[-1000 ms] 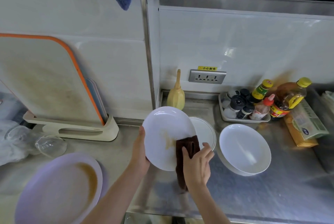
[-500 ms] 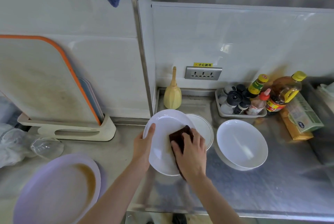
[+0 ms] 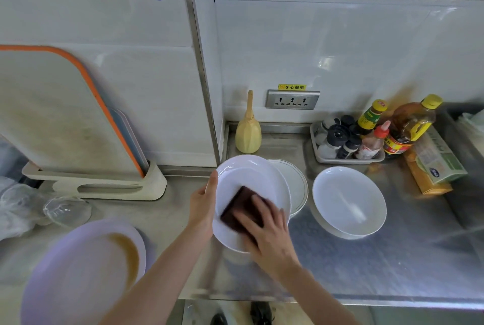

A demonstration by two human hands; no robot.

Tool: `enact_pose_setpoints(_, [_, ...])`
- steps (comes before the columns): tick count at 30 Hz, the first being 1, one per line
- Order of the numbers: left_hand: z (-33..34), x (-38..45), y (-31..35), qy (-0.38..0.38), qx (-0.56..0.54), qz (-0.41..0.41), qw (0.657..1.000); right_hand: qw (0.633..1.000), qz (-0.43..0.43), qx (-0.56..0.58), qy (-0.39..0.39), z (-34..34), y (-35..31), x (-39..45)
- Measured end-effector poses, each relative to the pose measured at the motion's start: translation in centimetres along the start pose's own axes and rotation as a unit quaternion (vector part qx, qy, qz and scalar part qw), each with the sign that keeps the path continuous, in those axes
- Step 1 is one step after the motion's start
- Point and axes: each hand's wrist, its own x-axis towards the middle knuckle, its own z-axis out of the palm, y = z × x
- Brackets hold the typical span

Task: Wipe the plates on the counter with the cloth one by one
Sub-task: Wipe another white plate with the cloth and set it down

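Note:
My left hand (image 3: 203, 204) grips the left rim of a white plate (image 3: 251, 180), tilted above the steel counter. My right hand (image 3: 267, 230) presses a dark brown cloth (image 3: 239, 206) flat against the plate's face, fingers spread over the cloth. Behind this plate lies a smaller white plate with a thin rim line (image 3: 296, 185). A white bowl (image 3: 349, 201) sits to the right on another dish. A lavender plate with a brown smear (image 3: 78, 272) rests at the lower left.
A cutting board in a stand (image 3: 60, 120) leans on the left wall. A yellow brush (image 3: 248, 136), a tray of condiment bottles (image 3: 345, 141), oil bottles (image 3: 411, 125) and boxes (image 3: 434, 165) line the back right. Glassware (image 3: 65, 209) sits left.
My right hand slid the cloth leftward from the plate's right edge onto its centre. The brown stain seen on the plate earlier no longer shows. The plate dropped slightly.

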Motion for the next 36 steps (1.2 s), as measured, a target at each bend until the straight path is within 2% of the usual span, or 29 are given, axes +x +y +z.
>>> enact_pose_setpoints(2, [0.2, 0.0, 0.2, 0.007, 0.007, -0.006, 1.0, 0.996, 0.083, 0.001, 0.025, -0.2, 1.1, 1.4])
enact_pose_setpoints(5, [1.1, -0.1, 0.4, 0.002, 0.029, 0.001, 1.0, 0.976, 0.182, 0.103, 0.054, -0.1, -0.2, 2.3])
enact_pose_setpoints(7, [1.6, -0.2, 0.5, 0.003, 0.05, 0.021, 0.999, 0.973, 0.159, 0.16, 0.047, 0.4, -2.1, 1.6])
enact_pose_setpoints(9, [1.6, -0.2, 0.4, -0.001, 0.064, 0.033, 0.997, 0.982, 0.076, 0.175, 0.004, 0.8, -3.1, 0.1])
enact_pose_setpoints(11, [1.3, -0.2, 0.2, -0.003, 0.064, 0.026, 0.998, 0.987, 0.018, 0.158, -0.027, 0.5, -1.9, -0.3])
enact_pose_setpoints(12, [1.1, -0.3, 0.2, -0.004, 0.053, 0.018, 0.998, 0.991, 0.006, 0.132, -0.019, 0.4, -0.9, 0.1])
enact_pose_setpoints(13, [0.8, -0.2, 0.2, -0.006, 0.042, 0.008, 0.999, 0.994, 0.019, 0.11, 0.003, 0.3, 0.1, 0.7])
enact_pose_setpoints(16, [0.5, -0.1, 0.2, -0.026, 0.058, -0.005, 0.998, 0.975, 0.187, 0.098, 0.077, -0.2, 1.1, 3.1])
enact_pose_setpoints(17, [0.6, -0.1, 0.3, -0.028, 0.065, -0.004, 0.997, 0.968, 0.212, 0.107, 0.084, -0.1, 0.7, 3.5])
enact_pose_setpoints(19, [0.8, 0.0, 0.4, -0.026, 0.053, -0.004, 0.998, 0.969, 0.179, 0.155, 0.068, 0.4, -1.1, 2.9])
enact_pose_setpoints(21, [0.8, -0.1, 0.7, -0.024, 0.052, 0.003, 0.998, 0.974, 0.104, 0.197, 0.033, 1.1, -2.9, 0.8])
enact_pose_setpoints(24, [0.7, -0.4, 0.4, -0.031, 0.065, -0.006, 0.997, 0.979, 0.048, 0.2, -0.003, 2.0, -3.2, -1.0])
enact_pose_setpoints(28, [0.9, -0.7, -0.2, -0.068, 0.078, -0.019, 0.994, 0.99, 0.024, 0.124, 0.059, 1.8, -2.2, 1.9])
enact_pose_setpoints(31, [0.8, -0.4, -0.3, -0.069, 0.09, -0.004, 0.994, 0.992, 0.044, 0.076, 0.088, 1.3, -1.4, 4.5])
enact_pose_setpoints(36, [0.1, 0.2, -0.2, -0.032, 0.097, 0.0, 0.995, 0.982, 0.166, 0.007, 0.086, 1.2, 0.1, 6.5])
